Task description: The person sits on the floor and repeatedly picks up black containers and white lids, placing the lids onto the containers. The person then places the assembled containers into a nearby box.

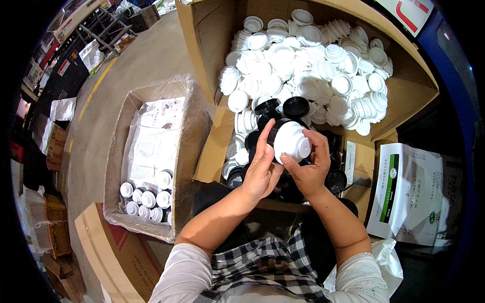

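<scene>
Both my hands hold a white stepped plastic cap with a black rim over the open carton. My left hand cups its left side, fingers along the black rim. My right hand grips the white part from the right, with the thumb on its near side. Just beyond my hands lie black round lids; more sit under and beside them, partly hidden by my hands. Behind is a large heap of white stepped caps, some nested in stacks.
At left, a plastic-lined carton holds a printed sheet and several white-and-black caps. A folded cardboard flap leans at lower left. On the right is a white printed package. The heap's carton has tall walls.
</scene>
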The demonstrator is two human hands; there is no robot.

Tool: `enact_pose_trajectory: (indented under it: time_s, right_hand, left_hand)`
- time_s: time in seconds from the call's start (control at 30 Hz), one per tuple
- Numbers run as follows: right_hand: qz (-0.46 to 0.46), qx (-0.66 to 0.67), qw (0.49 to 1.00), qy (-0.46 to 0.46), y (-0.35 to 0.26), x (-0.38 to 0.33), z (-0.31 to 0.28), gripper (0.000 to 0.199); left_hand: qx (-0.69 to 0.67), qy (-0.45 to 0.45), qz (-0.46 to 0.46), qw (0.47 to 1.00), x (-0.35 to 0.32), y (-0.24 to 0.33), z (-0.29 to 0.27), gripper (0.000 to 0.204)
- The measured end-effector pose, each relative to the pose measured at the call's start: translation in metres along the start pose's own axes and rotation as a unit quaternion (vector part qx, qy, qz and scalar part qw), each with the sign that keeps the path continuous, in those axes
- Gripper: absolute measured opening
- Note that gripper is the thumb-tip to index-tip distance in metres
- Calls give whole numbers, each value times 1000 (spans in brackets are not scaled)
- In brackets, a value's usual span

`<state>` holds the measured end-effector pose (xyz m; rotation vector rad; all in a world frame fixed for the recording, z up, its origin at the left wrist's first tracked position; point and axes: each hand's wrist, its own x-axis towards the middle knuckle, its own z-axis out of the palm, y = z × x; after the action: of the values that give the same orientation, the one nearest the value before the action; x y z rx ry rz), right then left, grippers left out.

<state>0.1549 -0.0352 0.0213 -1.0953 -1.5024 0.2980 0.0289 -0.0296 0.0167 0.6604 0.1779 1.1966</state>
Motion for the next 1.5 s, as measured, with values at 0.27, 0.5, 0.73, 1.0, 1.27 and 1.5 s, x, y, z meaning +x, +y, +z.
enact_pose_trajectory:
  time_s: [0.27,0.5,0.73,1.0,1.27,1.5]
  right_hand:
    - [37,43,998,-40,11,-11,9,67]
    - [159,278,945,-61,24,-2,11,60]
    - [305,316,898,-20,41,5,-6,48]
    - [249,233,940,-15,39,2,4,41]
    - [245,135,960,-2,39,-4,7,47]
    - [410,342,846,-9,46,6,23,57]
  left_hand:
    - [89,25,40,995,-3,-5,-7,64]
    - [339,43,94,935,8,1,-21,59]
    - [496,-13,194,846,1,-20,-7,66]
    - [471,21,152,868,-1,-29,-16,52]
    - [493,64,175,850,-8,-32,-13,45]
    - [394,236,56,887,-4,-3,-36,40]
